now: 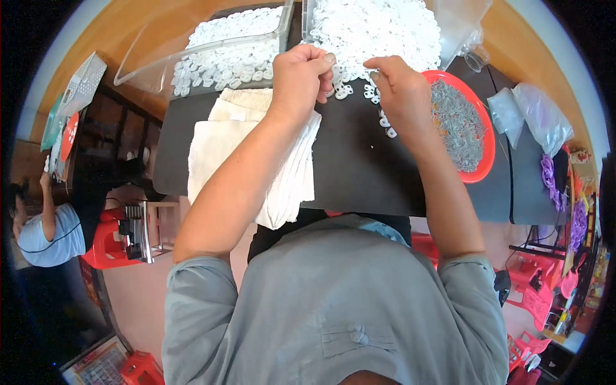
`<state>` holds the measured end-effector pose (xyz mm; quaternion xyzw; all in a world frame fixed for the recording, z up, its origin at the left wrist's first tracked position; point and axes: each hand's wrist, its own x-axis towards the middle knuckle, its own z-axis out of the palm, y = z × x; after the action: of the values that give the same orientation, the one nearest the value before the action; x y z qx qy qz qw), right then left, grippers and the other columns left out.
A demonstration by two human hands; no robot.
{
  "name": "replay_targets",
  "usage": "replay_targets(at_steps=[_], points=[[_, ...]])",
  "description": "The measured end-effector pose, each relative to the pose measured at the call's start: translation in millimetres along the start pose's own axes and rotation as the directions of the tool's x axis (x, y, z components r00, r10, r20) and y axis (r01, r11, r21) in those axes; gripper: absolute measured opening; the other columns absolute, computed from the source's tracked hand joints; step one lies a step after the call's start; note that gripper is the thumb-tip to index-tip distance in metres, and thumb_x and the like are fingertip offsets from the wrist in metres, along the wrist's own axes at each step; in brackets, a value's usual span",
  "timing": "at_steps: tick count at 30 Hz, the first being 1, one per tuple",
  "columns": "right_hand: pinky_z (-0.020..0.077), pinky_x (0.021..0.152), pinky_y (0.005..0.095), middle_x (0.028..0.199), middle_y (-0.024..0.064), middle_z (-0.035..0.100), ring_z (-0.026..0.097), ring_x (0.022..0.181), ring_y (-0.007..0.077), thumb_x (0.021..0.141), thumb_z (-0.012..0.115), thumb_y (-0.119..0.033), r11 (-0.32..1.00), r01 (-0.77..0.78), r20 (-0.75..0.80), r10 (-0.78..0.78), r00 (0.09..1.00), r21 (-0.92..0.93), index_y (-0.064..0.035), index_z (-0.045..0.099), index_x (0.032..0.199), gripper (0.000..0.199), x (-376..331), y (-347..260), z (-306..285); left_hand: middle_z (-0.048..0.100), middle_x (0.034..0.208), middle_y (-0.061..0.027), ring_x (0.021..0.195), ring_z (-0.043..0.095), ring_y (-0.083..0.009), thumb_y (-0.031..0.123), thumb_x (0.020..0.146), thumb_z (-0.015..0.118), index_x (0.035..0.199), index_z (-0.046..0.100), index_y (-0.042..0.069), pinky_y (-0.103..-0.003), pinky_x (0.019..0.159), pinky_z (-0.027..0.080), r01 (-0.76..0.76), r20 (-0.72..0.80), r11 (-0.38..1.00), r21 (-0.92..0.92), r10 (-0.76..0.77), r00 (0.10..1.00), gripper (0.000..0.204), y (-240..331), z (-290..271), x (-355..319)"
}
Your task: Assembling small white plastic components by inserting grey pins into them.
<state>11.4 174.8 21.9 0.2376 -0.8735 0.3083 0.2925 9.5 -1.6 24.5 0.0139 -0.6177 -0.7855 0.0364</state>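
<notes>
Item: small white moulded plastic ring pieces, heaped in a loose pile just beyond both hands, with a thin scatter trailing down onto the black tabletop between and just below the fingertips.

Left hand: fingers curled in, thumb and forefinger pinched together at the near edge of the pile, seemingly on one of the white pieces; the piece itself is too small to make out for certain.

Right hand: fingers bent and drawn together, tips pressed close to the scattered pieces; whether it grips anything cannot be told.

Handling, as judged: each piece looks very light, stiff, smooth and somewhat slippery; unlikely to break, but apt to skid or flick away. Best taken singly between thumb tip and forefinger tip, across the rim, not scooped.

Adjacent stock:
- Clear rectangular plastic bin, left of the left hand, holding more white ring pieces.
- Round red plastic tray, touching the right wrist on its outer side, filled with fine grey metal parts, likely springy and prone to tangle.
- Folded cream cloth, under the left forearm.
- Clear plastic bags, well off to the right of the tray.
</notes>
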Motion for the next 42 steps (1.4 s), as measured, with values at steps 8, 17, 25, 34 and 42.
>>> replay_targets(at_steps=[8, 17, 25, 34, 42], points=[[0.0448, 0.066, 0.039, 0.075, 0.0051, 0.055, 0.057, 0.075, 0.0257, 0.075, 0.067, -0.011, 0.869, 0.384, 0.245, -0.317, 0.916, -0.311, -0.0116, 0.067, 0.084, 0.009, -5, -5, 21, 0.058, 0.066, -0.0029, 0.052, 0.053, -0.0108, 0.01, 0.088, 0.061, 0.083, 0.06, 0.001, -0.025, 0.043, 0.04, -0.044, 0.003, 0.997, -0.066, 0.044, 0.999, 0.011, 6, -2, -2], [0.041, 0.065, 0.0388, 0.08, 0.0041, 0.054, 0.056, 0.082, 0.0239, 0.071, 0.066, -0.009, 0.843, 0.477, 0.406, -0.357, 0.841, -0.247, -0.0114, 0.061, 0.079, 0.01, -13, -11, 20, 0.055, 0.061, -0.0022, 0.046, 0.049, -0.0084, 0.007, 0.086, 0.062, 0.076, 0.058, 0.002, -0.023, 0.037, 0.036, 0.01, 0.03, 0.989, -0.148, -0.006, 1.0, 0.012, 7, 1, -6], [0.0461, 0.066, 0.0347, 0.076, 0.0065, 0.06, 0.06, 0.073, 0.0207, 0.081, 0.065, -0.006, 0.987, 0.139, 0.122, -0.148, 0.981, 0.078, -0.0046, 0.063, 0.091, 0.01, -1, -11, -4, 0.056, 0.062, -0.0019, 0.048, 0.05, -0.0087, 0.009, 0.088, 0.061, 0.078, 0.059, 0.003, -0.023, 0.039, 0.036, 0.006, 0.091, 1.0, 0.019, -0.008, 0.996, 0.012, 1, 5, -5], [0.0495, 0.065, 0.0309, 0.081, 0.0107, 0.064, 0.063, 0.072, 0.0199, 0.09, 0.06, -0.009, 0.991, -0.006, 0.01, 0.004, 1.0, 0.131, -0.0035, 0.061, 0.098, 0.01, 3, -6, -6, 0.056, 0.063, 0.0004, 0.05, 0.05, -0.0074, 0.013, 0.088, 0.065, 0.079, 0.061, 0.005, -0.021, 0.04, 0.036, -0.009, 0.134, 0.97, 0.241, -0.024, 0.991, 0.013, -2, 13, -11], [0.0486, 0.06, 0.0366, 0.078, 0.0128, 0.064, 0.064, 0.069, 0.0291, 0.086, 0.061, -0.008, 0.998, 0.02, 0.094, -0.026, 0.995, 0.064, -0.0038, 0.061, 0.094, 0.008, 0, -5, -4, 0.056, 0.063, 0.0008, 0.05, 0.05, -0.0066, 0.014, 0.089, 0.064, 0.079, 0.061, 0.005, -0.021, 0.04, 0.036, -0.046, 0.158, 0.963, 0.267, 0.004, 0.988, 0.014, -3, 13, -15]])
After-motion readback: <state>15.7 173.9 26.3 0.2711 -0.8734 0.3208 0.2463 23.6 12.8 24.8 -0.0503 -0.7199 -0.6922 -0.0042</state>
